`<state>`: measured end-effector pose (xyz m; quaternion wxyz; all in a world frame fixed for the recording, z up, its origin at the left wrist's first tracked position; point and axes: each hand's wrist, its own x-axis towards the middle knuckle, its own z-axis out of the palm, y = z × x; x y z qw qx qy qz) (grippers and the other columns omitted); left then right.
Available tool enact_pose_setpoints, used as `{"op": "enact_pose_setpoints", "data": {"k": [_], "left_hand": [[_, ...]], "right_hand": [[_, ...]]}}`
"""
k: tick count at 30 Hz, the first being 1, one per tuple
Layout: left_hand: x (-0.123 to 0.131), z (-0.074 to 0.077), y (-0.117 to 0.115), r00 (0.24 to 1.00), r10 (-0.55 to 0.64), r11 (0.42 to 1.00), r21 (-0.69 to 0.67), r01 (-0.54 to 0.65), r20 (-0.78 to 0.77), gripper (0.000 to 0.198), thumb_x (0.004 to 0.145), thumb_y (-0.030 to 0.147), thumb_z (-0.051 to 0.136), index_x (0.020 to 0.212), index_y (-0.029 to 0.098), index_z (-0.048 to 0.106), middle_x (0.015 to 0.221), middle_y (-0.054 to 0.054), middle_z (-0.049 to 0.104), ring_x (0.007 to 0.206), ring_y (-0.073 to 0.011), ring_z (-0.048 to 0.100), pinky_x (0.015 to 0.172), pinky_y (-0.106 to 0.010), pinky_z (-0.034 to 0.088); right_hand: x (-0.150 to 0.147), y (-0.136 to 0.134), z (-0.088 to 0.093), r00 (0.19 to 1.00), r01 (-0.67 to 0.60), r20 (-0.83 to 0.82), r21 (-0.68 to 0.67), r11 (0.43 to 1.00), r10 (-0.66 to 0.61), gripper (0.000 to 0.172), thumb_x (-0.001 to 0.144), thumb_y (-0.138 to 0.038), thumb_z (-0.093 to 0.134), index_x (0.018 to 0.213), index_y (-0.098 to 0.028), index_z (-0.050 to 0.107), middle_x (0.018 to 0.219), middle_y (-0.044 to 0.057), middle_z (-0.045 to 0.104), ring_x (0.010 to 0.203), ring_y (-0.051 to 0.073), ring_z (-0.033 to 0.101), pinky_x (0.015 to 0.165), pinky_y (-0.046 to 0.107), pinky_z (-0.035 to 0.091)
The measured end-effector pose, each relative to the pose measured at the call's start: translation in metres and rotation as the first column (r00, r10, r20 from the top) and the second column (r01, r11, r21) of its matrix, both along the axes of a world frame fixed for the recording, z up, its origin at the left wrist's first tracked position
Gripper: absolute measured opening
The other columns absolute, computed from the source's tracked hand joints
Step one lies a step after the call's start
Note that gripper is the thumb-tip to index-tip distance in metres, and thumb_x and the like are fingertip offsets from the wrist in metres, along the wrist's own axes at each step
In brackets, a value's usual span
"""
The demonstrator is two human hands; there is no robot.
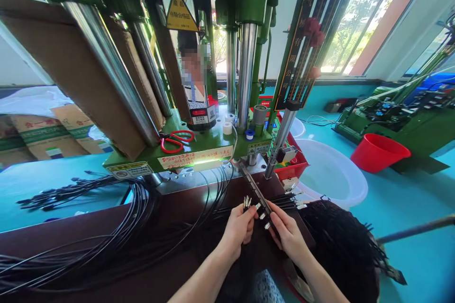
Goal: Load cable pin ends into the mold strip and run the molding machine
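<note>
My left hand is closed round several cable ends with bare metal connectors that stick up above the fingers. One connector is pinched between thumb and forefinger, close to a long dark metal bar. My right hand grips the near end of that bar, thumb on top. A few silvery connectors sit along the bar's left edge, between my two hands. The bar's far end reaches the base of the green press. Black cables lie on the dark brown table around my hands.
Red-handled scissors lie on the green press, near a white tape roll. Looped black cables cover the table's left. Right of it are a cable pile, a white tub and a red bucket.
</note>
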<state>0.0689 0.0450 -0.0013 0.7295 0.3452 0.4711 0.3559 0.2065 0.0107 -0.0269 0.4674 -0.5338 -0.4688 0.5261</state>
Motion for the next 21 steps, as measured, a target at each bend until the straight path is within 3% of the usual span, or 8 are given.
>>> {"op": "enact_pose_setpoints", "data": {"k": [7, 12, 14, 17, 19, 21], "left_hand": [[-0.001, -0.001, 0.0, 1.0, -0.002, 1.0, 0.011, 0.002, -0.002, 0.044, 0.06, 0.061, 0.057, 0.059, 0.019, 0.043, 0.032, 0.013, 0.026, 0.024, -0.0014, 0.016, 0.027, -0.017, 0.01], [-0.002, -0.004, 0.0, 0.999, 0.015, 0.996, 0.083, -0.011, -0.046, 0.042, 0.063, 0.059, 0.055, 0.061, 0.019, 0.043, 0.032, 0.013, 0.026, 0.025, -0.0019, 0.017, 0.027, -0.017, 0.012], [-0.004, -0.004, 0.002, 0.996, 0.07, 0.985, 0.162, -0.061, -0.053, 0.042, 0.065, 0.058, 0.055, 0.061, 0.018, 0.045, 0.036, 0.01, 0.032, 0.029, -0.0028, 0.026, 0.03, -0.017, 0.02], [-0.008, -0.001, 0.006, 0.97, 0.244, 0.93, 0.28, -0.238, 0.014, 0.04, 0.069, 0.056, 0.053, 0.069, 0.016, 0.049, 0.046, 0.008, 0.039, 0.037, -0.0038, 0.036, 0.035, -0.017, 0.03], [-0.01, 0.001, 0.008, 0.941, 0.328, 0.908, 0.246, -0.338, 0.083, 0.037, 0.071, 0.056, 0.05, 0.075, 0.019, 0.045, 0.045, 0.011, 0.032, 0.033, -0.0031, 0.027, 0.031, -0.016, 0.024], [-0.011, 0.003, 0.009, 0.939, 0.326, 0.926, 0.165, -0.341, 0.11, 0.035, 0.073, 0.057, 0.045, 0.073, 0.023, 0.037, 0.041, 0.013, 0.024, 0.029, -0.0029, 0.015, 0.028, -0.015, 0.013]], "right_hand": [[-0.001, -0.001, 0.005, 0.997, -0.048, 0.065, 0.026, 0.999, 0.046, 0.056, 0.084, -0.049, 0.041, 0.127, -0.013, 0.042, 0.046, -0.008, 0.037, 0.034, 0.005, 0.03, 0.03, 0.016, 0.023], [-0.004, -0.001, 0.003, 0.983, -0.084, 0.173, 0.116, 0.99, 0.064, 0.05, 0.085, -0.045, 0.043, 0.125, -0.015, 0.045, 0.052, -0.005, 0.042, 0.042, 0.007, 0.035, 0.036, 0.018, 0.025], [-0.005, 0.0, 0.004, 0.989, -0.061, 0.136, 0.082, 0.995, 0.05, 0.05, 0.084, -0.047, 0.044, 0.124, -0.016, 0.047, 0.052, -0.005, 0.043, 0.041, 0.007, 0.035, 0.035, 0.018, 0.025], [-0.005, 0.001, 0.008, 1.0, 0.021, 0.01, -0.002, 1.0, -0.021, 0.054, 0.08, -0.052, 0.047, 0.121, -0.017, 0.048, 0.048, -0.007, 0.042, 0.035, 0.005, 0.032, 0.031, 0.017, 0.022], [-0.003, 0.001, 0.011, 0.995, 0.076, -0.054, -0.031, 0.997, -0.078, 0.057, 0.077, -0.055, 0.049, 0.12, -0.017, 0.048, 0.046, -0.008, 0.039, 0.032, 0.004, 0.029, 0.029, 0.016, 0.021], [-0.001, 0.001, 0.013, 0.992, 0.096, -0.072, -0.048, 0.994, -0.1, 0.059, 0.076, -0.056, 0.05, 0.121, -0.017, 0.047, 0.046, -0.008, 0.039, 0.032, 0.004, 0.03, 0.028, 0.015, 0.022]]}}
